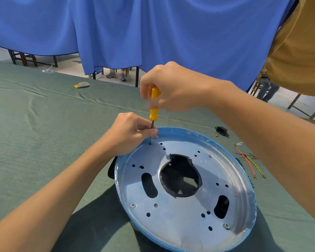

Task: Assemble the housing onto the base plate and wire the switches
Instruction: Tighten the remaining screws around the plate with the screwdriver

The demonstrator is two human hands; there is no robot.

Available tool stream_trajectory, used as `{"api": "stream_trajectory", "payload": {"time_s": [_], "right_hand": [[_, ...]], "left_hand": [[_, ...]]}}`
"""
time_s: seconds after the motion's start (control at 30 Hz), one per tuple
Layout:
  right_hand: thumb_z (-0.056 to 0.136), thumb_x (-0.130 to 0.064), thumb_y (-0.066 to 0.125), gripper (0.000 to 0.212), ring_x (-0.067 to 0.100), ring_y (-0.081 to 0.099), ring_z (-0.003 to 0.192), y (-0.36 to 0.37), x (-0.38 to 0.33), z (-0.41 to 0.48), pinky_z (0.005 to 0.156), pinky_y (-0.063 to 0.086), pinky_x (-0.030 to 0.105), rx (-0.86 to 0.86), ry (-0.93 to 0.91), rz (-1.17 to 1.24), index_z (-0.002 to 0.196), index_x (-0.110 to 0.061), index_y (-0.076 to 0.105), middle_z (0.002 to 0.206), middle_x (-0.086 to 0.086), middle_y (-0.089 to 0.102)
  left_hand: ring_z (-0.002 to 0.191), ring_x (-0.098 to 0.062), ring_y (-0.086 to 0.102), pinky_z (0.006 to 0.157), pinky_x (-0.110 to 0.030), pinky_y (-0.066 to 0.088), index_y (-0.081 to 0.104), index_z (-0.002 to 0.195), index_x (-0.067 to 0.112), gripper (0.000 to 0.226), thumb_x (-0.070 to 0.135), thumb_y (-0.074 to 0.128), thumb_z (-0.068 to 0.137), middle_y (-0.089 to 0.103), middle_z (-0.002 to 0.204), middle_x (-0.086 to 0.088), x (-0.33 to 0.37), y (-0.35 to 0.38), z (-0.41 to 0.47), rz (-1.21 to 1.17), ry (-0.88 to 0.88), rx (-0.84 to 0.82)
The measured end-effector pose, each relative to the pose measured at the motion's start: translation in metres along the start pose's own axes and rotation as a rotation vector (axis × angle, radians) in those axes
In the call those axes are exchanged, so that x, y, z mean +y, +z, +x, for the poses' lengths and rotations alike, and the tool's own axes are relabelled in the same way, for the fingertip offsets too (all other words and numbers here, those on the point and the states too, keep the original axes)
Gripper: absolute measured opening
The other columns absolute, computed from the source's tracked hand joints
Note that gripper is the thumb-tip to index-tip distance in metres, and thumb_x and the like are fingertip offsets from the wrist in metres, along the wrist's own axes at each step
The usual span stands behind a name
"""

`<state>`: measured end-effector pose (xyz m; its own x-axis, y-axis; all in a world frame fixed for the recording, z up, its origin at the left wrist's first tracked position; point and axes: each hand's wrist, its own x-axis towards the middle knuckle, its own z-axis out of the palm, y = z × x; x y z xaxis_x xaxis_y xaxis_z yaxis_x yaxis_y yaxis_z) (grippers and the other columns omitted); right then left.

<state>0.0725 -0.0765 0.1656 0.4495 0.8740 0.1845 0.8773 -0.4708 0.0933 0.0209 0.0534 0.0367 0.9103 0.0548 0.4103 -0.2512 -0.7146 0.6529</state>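
The right hand (pixel 173 88) curls round the yellow handle of a screwdriver (pixel 154 110), held upright. Below those fingers, the left hand (pixel 129 133) pinches the bare metal shaft between its fingertips (pixel 154 131). Just under the left fingertips the tip sits on a screw (pixel 150 143) at the far edge of a round metal plate (pixel 187 217) with a blue rim. Well to the right of both hands' fingers, a black socket (pixel 221 130) and thin wires (pixel 248 161) lie on the green cloth (pixel 44 124).
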Motion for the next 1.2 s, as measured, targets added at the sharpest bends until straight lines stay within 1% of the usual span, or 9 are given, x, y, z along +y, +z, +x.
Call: {"api": "stream_trajectory", "payload": {"time_s": [0.2, 0.33, 0.4, 0.57, 0.73, 0.8, 0.9, 1.03, 1.2], "right_hand": [[0.093, -0.044, 0.058, 0.041, 0.022, 0.060, 0.056, 0.007, 0.001, 0.002, 0.055, 0.046, 0.031, 0.056, 0.123, 0.026, 0.064, -0.020, 0.040, 0.070, 0.002, 0.044], [0.088, -0.039, 0.068, 0.019, 0.015, 0.054, 0.079, 0.005, 0.000, -0.005, 0.067, 0.045, 0.029, -0.049, 0.032, -0.013, 0.086, -0.021, 0.061, 0.081, -0.007, 0.051], [0.086, -0.026, 0.071, 0.011, 0.005, 0.056, 0.068, 0.002, 0.001, -0.008, 0.056, 0.046, 0.023, -0.045, 0.020, 0.025, 0.085, -0.023, 0.061, 0.072, -0.015, 0.047], [0.093, -0.043, 0.058, 0.036, 0.022, 0.061, 0.061, 0.013, 0.002, -0.003, 0.052, 0.043, 0.030, 0.048, 0.072, -0.029, 0.075, -0.012, 0.060, 0.067, 0.006, 0.058], [0.088, -0.036, 0.067, 0.018, 0.014, 0.045, 0.084, 0.008, 0.004, -0.004, 0.068, 0.034, 0.026, 0.022, -0.004, -0.005, 0.099, -0.023, 0.062, 0.087, -0.008, 0.051], [0.087, -0.028, 0.069, 0.010, 0.011, 0.044, 0.075, 0.004, 0.004, -0.003, 0.067, 0.035, 0.025, 0.030, 0.011, 0.038, 0.086, -0.026, 0.060, 0.085, -0.006, 0.052], [0.088, -0.043, 0.065, 0.032, 0.019, 0.051, 0.069, 0.008, 0.000, 0.000, 0.059, 0.035, 0.028, 0.074, 0.081, 0.037, 0.067, -0.023, 0.051, 0.075, 0.000, 0.049], [0.089, -0.047, 0.062, 0.029, 0.018, 0.047, 0.074, 0.007, -0.004, -0.003, 0.055, 0.031, 0.027, 0.039, 0.040, -0.031, 0.080, -0.020, 0.059, 0.074, -0.004, 0.048], [0.086, -0.031, 0.071, 0.019, 0.001, 0.047, 0.061, -0.001, -0.002, -0.005, 0.054, 0.036, 0.022, 0.043, 0.026, 0.050, 0.073, -0.026, 0.057, 0.071, -0.013, 0.044]], "left_hand": [[0.065, 0.016, 0.057, 0.073, -0.001, 0.033, 0.081, 0.078, 0.016, 0.009, 0.024, 0.084, 0.074, 0.073, 0.072, 0.010, 0.000, 0.000, -0.001, 0.063, 0.079, 0.151], [0.071, 0.007, 0.059, 0.099, -0.024, 0.036, 0.080, 0.087, 0.017, 0.007, 0.021, 0.076, 0.084, 0.077, 0.082, 0.007, 0.000, 0.001, 0.001, 0.100, 0.094, 0.097], [0.085, 0.008, 0.062, 0.110, -0.037, 0.027, 0.077, 0.092, 0.022, 0.010, 0.021, 0.068, 0.091, 0.076, 0.088, 0.014, 0.000, 0.001, 0.000, 0.097, 0.086, 0.032], [0.082, -0.004, 0.065, 0.107, -0.036, 0.027, 0.079, 0.082, 0.021, 0.011, 0.032, 0.078, 0.079, 0.076, 0.081, 0.008, 0.000, 0.001, -0.001, 0.115, 0.047, 0.174], [0.087, -0.011, 0.068, 0.110, -0.042, 0.026, 0.078, 0.086, 0.018, 0.012, 0.024, 0.069, 0.091, 0.076, 0.086, 0.012, 0.000, 0.001, -0.001, 0.162, 0.066, 0.114], [0.092, -0.001, 0.065, 0.111, -0.039, 0.023, 0.076, 0.089, 0.023, 0.011, 0.025, 0.066, 0.093, 0.075, 0.087, 0.017, -0.001, 0.001, -0.003, 0.146, 0.077, 0.086], [0.089, 0.000, 0.065, 0.108, -0.034, 0.023, 0.077, 0.084, 0.024, 0.011, 0.035, 0.075, 0.082, 0.076, 0.081, 0.013, -0.001, 0.001, -0.002, 0.121, 0.073, 0.161], [0.079, -0.016, 0.066, 0.106, -0.043, 0.031, 0.080, 0.080, 0.019, 0.010, 0.028, 0.078, 0.080, 0.076, 0.078, 0.006, 0.000, 0.001, 0.001, 0.164, 0.061, 0.178], [0.091, 0.006, 0.062, 0.110, -0.036, 0.018, 0.074, 0.090, 0.029, 0.010, 0.026, 0.065, 0.093, 0.075, 0.087, 0.020, -0.002, 0.003, -0.002, 0.174, 0.098, 0.074]]}}
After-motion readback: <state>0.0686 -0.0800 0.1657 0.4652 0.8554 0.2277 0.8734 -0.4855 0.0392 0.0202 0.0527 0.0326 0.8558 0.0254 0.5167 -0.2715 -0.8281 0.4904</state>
